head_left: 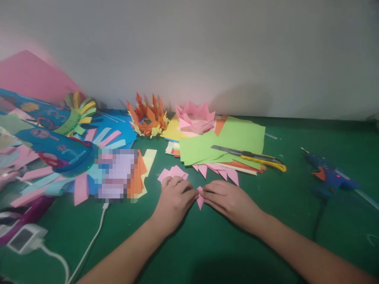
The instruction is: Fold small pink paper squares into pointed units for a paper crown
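Here we are at the green table (166,256), and both hands meet over one small pink paper piece (200,202), right in the middle, its sharp tip pointing back towards the person! The left hand (175,199) has its fingertips pinched on one side, the right hand (233,201) is closed on the other, thumbs hidden from where I stand, so I can't call the exact fold. It looks like careful creasing work, and for that I'd say: line the edges up first, then press, running a fingertip out towards the point so the tip comes up crisp. Gentle on that narrow end, though; thin paper could buckle under a hard squeeze. Both wrists low, lovely steadiness there! Just beyond the left hand sits a fan of pink sheets (174,172), and past the fingers a row of pointed pink pieces (220,172), handy for matching size. The yellow-handled cutter (257,157) lies well clear of both hands.
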Available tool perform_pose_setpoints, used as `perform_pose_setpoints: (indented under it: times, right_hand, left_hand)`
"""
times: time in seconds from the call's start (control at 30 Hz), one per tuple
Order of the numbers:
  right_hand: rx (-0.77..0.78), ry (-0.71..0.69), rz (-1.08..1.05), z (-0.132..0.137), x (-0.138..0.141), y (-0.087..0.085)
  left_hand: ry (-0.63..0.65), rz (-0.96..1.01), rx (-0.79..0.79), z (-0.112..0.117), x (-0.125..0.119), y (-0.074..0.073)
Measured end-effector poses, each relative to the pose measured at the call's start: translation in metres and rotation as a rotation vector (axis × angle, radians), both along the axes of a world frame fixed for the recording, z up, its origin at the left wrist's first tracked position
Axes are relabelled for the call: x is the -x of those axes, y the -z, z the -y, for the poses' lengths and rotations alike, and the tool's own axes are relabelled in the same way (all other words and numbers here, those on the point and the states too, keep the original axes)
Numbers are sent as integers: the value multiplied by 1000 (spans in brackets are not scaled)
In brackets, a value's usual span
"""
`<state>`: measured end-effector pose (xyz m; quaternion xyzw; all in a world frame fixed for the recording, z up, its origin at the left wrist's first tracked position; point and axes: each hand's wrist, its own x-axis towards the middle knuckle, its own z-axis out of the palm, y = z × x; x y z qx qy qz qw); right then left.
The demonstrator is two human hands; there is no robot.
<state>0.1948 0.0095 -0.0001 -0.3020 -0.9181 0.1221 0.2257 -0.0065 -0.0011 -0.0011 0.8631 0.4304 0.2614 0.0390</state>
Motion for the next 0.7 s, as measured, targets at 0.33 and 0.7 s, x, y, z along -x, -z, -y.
perform_pose_setpoints:
  times: [0.33,0.7]
  right_hand:
    - [10,44,45,0,-3,4]
    - [-87,36,119,0,-1,-1]
  left_hand:
    - [-3,-53,11,1,-1,-2]
    - [15,-77,61,1,1,-5]
